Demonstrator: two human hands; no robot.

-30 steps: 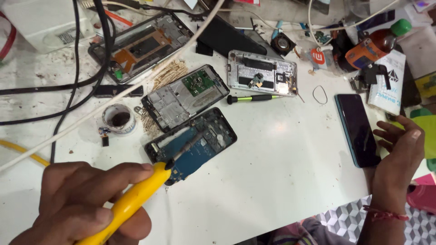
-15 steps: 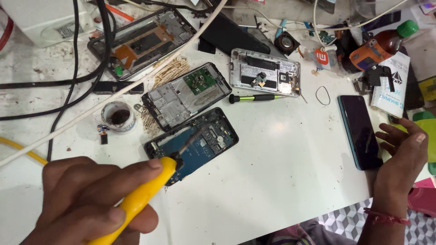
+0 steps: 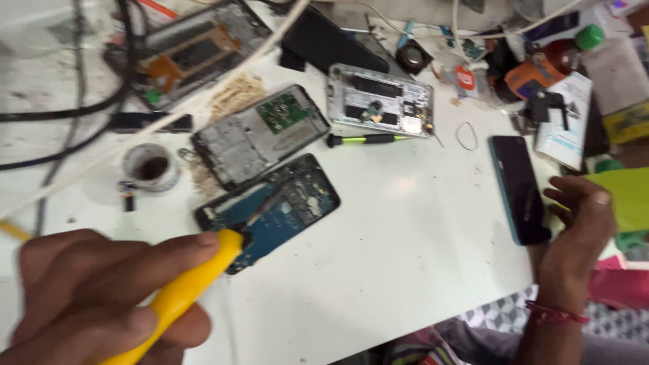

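At the near left edge of the desk (image 3: 405, 270), the left hand (image 3: 94, 297) has its fingers wrapped tight around a yellow tool (image 3: 182, 290). Its tip touches the blue phone board (image 3: 270, 209), which slants up to the right. By the right edge, the right hand (image 3: 574, 223) rests with loose fingers beside a dark phone (image 3: 519, 188). Farther back stand a white box (image 3: 564, 118) and an orange bottle (image 3: 541, 67).

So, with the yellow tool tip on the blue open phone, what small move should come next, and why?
Probably steady the blue open phone first. The left hand holds the yellow tool with its tip on the board, but nothing pins the phone, and the right hand rests far off beside the dark phone.
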